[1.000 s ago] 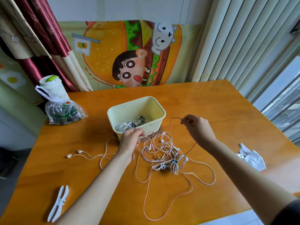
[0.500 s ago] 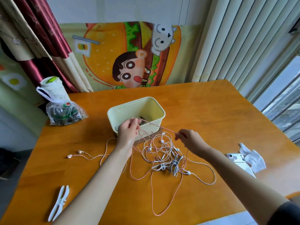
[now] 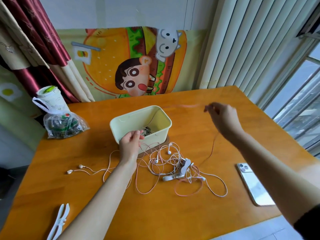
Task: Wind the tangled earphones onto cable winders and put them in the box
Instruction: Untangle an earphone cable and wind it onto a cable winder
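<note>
Head: right hand (image 3: 223, 118) pinch-tight on cable (image 3: 212, 148)

The right hand (image 3: 223, 118) and its pink cable (image 3: 183, 106) are motion-blurred.

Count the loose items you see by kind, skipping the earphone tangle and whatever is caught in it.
Pale yellow plastic box: 1
Brown board under the box: 1
White plastic cable winder: 1
White smartphone: 1
Clear plastic bag: 1
White paper cup: 1
Total: 6
</note>
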`<move>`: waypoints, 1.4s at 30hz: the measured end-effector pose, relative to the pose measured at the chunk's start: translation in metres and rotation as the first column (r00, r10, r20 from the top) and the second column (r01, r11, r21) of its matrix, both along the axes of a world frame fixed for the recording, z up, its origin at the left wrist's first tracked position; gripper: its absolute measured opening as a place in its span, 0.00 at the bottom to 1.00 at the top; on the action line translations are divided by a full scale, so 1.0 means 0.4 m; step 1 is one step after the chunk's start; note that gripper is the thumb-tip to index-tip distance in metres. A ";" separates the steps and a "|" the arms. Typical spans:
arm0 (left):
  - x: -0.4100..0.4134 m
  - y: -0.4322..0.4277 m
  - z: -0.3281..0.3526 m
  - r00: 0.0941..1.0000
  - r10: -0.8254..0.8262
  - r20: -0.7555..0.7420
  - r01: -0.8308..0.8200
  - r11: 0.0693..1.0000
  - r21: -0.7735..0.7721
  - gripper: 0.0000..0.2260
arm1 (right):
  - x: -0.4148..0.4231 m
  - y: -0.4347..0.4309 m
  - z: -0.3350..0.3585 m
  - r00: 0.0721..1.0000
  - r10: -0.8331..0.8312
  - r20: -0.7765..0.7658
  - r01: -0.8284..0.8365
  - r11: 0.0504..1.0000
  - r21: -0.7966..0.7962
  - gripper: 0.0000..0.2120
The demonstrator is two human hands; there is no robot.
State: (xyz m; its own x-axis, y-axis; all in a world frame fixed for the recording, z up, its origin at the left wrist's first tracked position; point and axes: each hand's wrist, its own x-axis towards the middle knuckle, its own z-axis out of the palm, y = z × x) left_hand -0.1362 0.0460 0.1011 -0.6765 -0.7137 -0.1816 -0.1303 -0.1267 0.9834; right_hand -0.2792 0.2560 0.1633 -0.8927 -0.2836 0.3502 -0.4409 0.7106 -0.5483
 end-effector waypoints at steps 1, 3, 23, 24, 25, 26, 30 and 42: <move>-0.001 0.009 0.007 0.999 -0.031 0.006 0.031 0.999 -0.034 0.09 | 0.004 -0.019 0.051 0.995 0.022 -0.101 -0.026 0.999 -0.038 0.11; -0.001 0.030 0.025 0.996 -0.073 0.042 0.077 0.994 -0.079 0.11 | 0.021 -0.058 0.113 0.970 0.065 -0.235 -0.077 0.996 -0.043 0.11; -0.010 0.046 0.035 0.990 -0.129 0.062 0.132 0.990 -0.058 0.08 | 0.136 -0.077 -0.154 0.865 0.342 0.368 -0.376 0.927 0.022 0.11; -0.008 0.034 0.035 0.992 -0.106 0.064 0.111 0.991 -0.077 0.08 | 0.118 -0.055 -0.170 0.871 0.284 0.401 -0.312 0.950 0.006 0.11; -0.005 0.023 0.034 0.994 -0.083 0.064 0.089 0.992 -0.092 0.08 | 0.100 -0.032 -0.187 0.874 0.225 0.432 -0.249 0.968 0.001 0.12; -0.003 0.011 0.032 0.996 -0.063 0.067 0.069 0.993 -0.094 0.08 | 0.084 -0.010 -0.206 0.874 0.170 0.455 -0.196 0.981 0.010 0.12; 0.004 -0.026 0.014 0.998 0.014 0.057 -0.009 0.996 -0.085 0.07 | 0.045 0.073 -0.284 0.854 -0.022 0.520 -0.064 0.987 0.147 0.12; 0.002 -0.033 -0.021 0.976 -0.062 0.208 0.075 0.996 -0.056 0.11 | 0.007 -0.002 -0.103 0.977 -0.122 0.174 0.138 0.987 -0.078 0.14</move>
